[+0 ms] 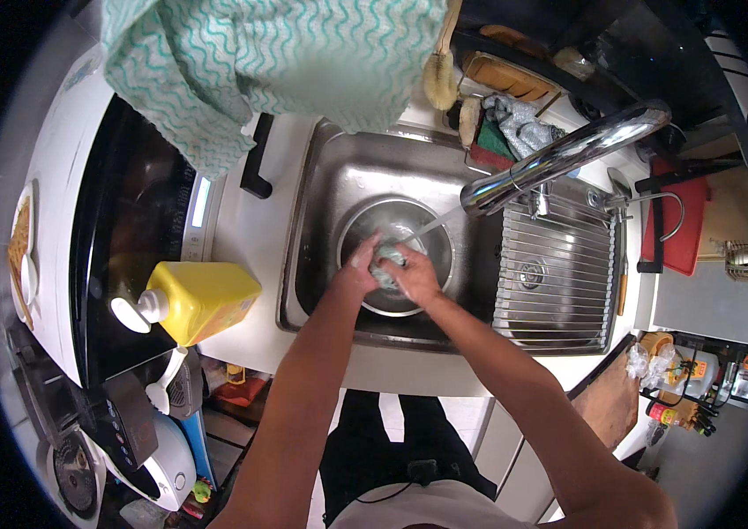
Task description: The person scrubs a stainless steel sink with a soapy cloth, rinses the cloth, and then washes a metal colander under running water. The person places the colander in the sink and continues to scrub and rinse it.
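Note:
Both hands hold one bunched pale green-grey cloth (387, 266) between them over a round metal basin (445, 281) in the left bowl of a steel sink (361, 149). My left hand (362, 264) grips the cloth's left side. From the right, my right hand (417, 272) closes on it with the thumb on top. Water runs from the chrome faucet (513, 178) into the basin just above the hands. Part of the cloth is hidden by the fingers.
A yellow pump bottle (205, 297) stands left of the sink. A green-patterned cloth (321, 66) hangs at the top, near the view. A roll-up metal drying rack (566, 284) covers part of the right bowl. Sponges and a brush (440, 79) lie behind the sink.

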Motion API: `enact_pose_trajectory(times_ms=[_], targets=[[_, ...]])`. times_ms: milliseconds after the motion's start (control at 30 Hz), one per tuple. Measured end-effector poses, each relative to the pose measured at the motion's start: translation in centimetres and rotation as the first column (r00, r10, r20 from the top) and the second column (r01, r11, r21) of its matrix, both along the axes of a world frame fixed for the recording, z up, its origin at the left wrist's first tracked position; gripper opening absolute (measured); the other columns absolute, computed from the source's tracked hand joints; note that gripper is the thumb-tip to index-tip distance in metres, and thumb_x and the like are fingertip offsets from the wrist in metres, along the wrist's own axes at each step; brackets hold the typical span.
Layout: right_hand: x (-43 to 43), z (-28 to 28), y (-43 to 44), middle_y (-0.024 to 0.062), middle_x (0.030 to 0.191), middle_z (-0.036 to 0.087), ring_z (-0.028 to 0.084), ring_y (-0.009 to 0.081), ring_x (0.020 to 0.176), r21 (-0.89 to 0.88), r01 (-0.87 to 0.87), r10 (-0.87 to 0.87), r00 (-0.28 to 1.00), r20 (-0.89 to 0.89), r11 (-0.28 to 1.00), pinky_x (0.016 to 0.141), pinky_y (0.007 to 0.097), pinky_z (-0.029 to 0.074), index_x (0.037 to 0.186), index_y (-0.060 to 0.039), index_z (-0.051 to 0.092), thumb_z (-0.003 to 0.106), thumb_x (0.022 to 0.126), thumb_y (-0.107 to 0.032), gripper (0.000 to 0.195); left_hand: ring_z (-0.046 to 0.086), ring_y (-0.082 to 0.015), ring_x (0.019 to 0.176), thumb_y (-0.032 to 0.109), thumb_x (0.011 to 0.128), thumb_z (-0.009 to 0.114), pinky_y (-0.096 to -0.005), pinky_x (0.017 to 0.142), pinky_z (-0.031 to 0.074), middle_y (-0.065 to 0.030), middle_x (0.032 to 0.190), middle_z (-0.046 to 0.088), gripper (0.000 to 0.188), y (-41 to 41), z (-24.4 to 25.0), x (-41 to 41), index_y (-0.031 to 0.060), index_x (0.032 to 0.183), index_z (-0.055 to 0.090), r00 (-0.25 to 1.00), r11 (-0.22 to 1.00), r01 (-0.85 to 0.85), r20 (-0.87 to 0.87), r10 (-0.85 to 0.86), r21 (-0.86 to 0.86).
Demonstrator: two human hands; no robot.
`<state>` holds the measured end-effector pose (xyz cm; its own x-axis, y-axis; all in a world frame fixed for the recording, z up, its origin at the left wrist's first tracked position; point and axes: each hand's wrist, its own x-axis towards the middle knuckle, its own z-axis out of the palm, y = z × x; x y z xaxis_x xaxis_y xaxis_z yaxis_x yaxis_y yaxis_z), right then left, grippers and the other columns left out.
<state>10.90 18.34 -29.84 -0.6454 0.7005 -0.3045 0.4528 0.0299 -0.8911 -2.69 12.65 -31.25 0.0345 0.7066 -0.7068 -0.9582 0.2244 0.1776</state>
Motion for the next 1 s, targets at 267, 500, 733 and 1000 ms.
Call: enact_pose_trajectory(times_ms=[267,500,733,1000], targets=[[-2.3,5.4,-2.9,0.0196,0.075,0.066,0.065,0.04,0.069,0.424,0.149,-0.089,0.983,-0.159,0.893,0.062,0.0431,0.052,0.095,-0.0061,0.07,0.071,0.082,-0.026,0.024,0.065,-0.026,0.086,0.028,0.097,0.05,-0.0378,0.075,0.055,-0.0097,0.101,0.067,0.034,-1.2,-6.5,1.0,0.0041,0.117,0.062,0.963,0.982,-0.152,-0.242,0.122,-0.11],[-0.3,-0.8,4.7,0.02,0.1,0.066,0.064,0.0409,0.089,0.559,-0.225,-0.016,0.919,0.393,0.798,0.077,0.0496,0.052,0.108,-0.0053,0.062,0.069,0.084,-0.028,0.034,0.051,-0.0325,0.122,0.04,0.096,0.055,-0.0528,0.097,0.046,-0.0119,0.13,0.057,0.04,-0.4,2.1,1.8,0.0145,0.127,0.057,0.959,0.817,-0.158,-0.283,-0.007,-0.555],[-2.0,-4.4,1.8,0.0222,0.112,0.066,0.064,0.0391,0.104,0.212,-0.029,-0.063,0.907,0.416,0.977,0.088,0.0419,0.052,0.142,-0.0122,0.04,0.073,0.085,-0.025,0.067,0.032,-0.0434,0.137,0.05,0.094,0.058,-0.0734,0.095,0.036,-0.0137,0.154,0.03,0.071,-0.2,5.0,0.3,0.0155,0.15,0.031,0.927,0.88,0.016,-0.322,-0.191,-0.475],[-3.2,4.0,-2.8,0.0099,0.08,0.067,0.062,0.0214,0.068,-0.108,0.025,-0.048,0.976,-0.214,0.994,0.064,0.033,0.051,0.114,-0.0111,0.066,0.069,0.083,-0.019,0.032,0.05,-0.0282,0.124,0.039,0.091,0.061,-0.043,0.104,0.043,-0.0124,0.137,0.051,0.053,-1.9,-6.4,-1.7,0.0081,0.133,0.051,0.954,1.0,-0.025,-0.299,0.02,-0.011]])
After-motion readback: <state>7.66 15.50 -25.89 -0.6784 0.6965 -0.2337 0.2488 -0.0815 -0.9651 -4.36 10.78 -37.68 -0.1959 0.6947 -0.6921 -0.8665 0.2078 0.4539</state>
